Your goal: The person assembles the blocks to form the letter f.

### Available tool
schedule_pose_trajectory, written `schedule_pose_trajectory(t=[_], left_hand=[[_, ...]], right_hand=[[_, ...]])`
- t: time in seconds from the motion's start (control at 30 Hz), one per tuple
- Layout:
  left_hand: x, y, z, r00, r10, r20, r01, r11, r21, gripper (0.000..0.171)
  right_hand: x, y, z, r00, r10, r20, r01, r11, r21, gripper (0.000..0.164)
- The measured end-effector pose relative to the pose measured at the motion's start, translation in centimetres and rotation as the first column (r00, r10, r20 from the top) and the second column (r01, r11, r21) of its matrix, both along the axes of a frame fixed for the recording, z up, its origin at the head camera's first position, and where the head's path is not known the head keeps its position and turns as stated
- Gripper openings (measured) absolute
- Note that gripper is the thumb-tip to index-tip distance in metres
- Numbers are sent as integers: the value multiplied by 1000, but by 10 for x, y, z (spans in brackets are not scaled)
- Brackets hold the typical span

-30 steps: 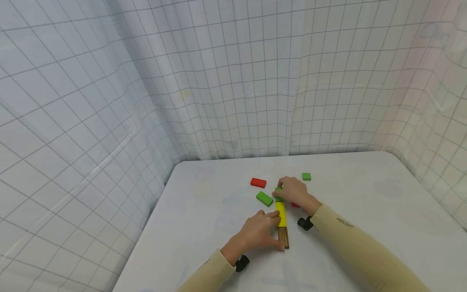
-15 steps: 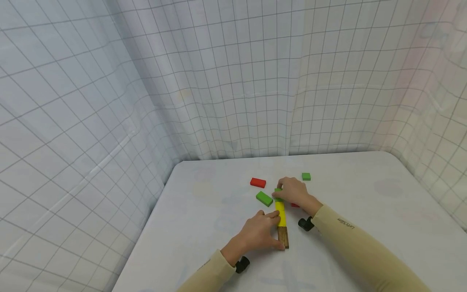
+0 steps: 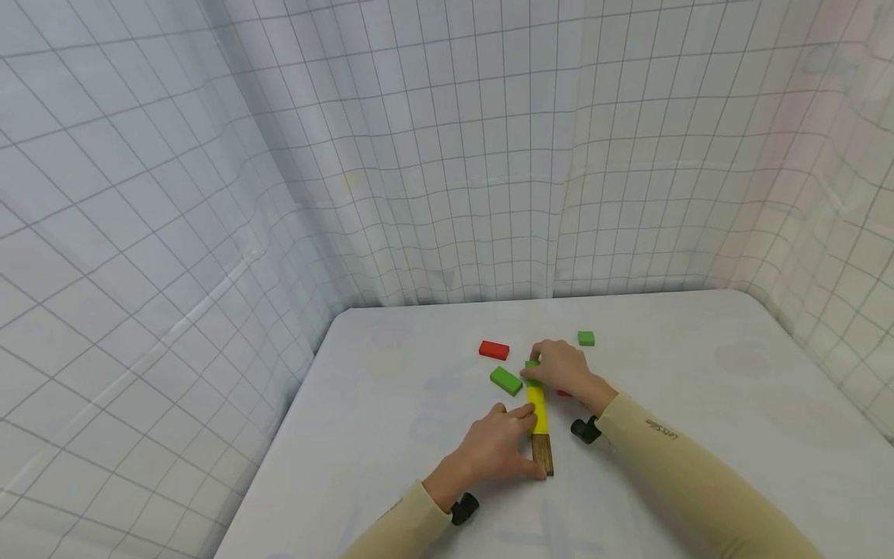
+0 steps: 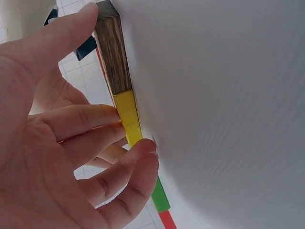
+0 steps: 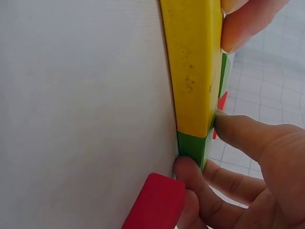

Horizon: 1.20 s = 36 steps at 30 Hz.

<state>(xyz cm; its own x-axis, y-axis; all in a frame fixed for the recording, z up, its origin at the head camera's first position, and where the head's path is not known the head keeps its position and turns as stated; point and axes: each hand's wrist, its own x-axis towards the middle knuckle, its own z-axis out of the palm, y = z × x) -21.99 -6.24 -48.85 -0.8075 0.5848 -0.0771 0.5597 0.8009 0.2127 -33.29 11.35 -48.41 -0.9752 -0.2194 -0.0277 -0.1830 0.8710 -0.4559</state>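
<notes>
A row of blocks runs away from me on the table: a dark brown block [image 3: 542, 454] nearest, then a yellow block [image 3: 537, 400], then a green block [image 5: 192, 145] at the far end. My right hand [image 3: 563, 366] pinches that green block between thumb and fingers, covering part of it. My left hand [image 3: 494, 442] lies along the row's left side. Its thumb rests at the near end of the brown block, while extended fingers touch the side of the yellow one. A red block [image 5: 157, 202] lies just right of the row, partly hidden by my right hand in the head view.
Beyond the left hand are a loose green block [image 3: 506, 380] and a red block [image 3: 493, 350]. Farther back on the right sits a small green block [image 3: 586, 338]. The white table [image 3: 370, 388] is bordered by a grid-patterned curtain [image 3: 447, 194] behind and at the sides.
</notes>
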Motion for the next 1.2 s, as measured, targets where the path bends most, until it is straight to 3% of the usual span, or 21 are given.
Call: schedule_pose_trajectory(t=[0.27,0.43,0.63,0.93,1.2], left_hand=[[1,0,-1,1000,-1,-14,1,1000,7,84],[2,-1,-1,1000,-1,-16,1,1000,11,85],[2,-2,-3,1000,-4,-16,5,999,40,84],[3,-3,-3,1000,3,-1,-3,998,57,77],[3,-3,-3,1000,6,16,-7,999,36,77]], right_hand=[[-1,2,-1,1000,17,-14,-17,1000,-9,34],[-1,7,-2,1000,22,-21,-23,999,-29,44],[2,16,5,999,10,-31,-12,998,-62,45],[13,40,16,999,1,-45,-8,990,-142,35],[32,66,19,998,-29,-58,16,976,-218,28]])
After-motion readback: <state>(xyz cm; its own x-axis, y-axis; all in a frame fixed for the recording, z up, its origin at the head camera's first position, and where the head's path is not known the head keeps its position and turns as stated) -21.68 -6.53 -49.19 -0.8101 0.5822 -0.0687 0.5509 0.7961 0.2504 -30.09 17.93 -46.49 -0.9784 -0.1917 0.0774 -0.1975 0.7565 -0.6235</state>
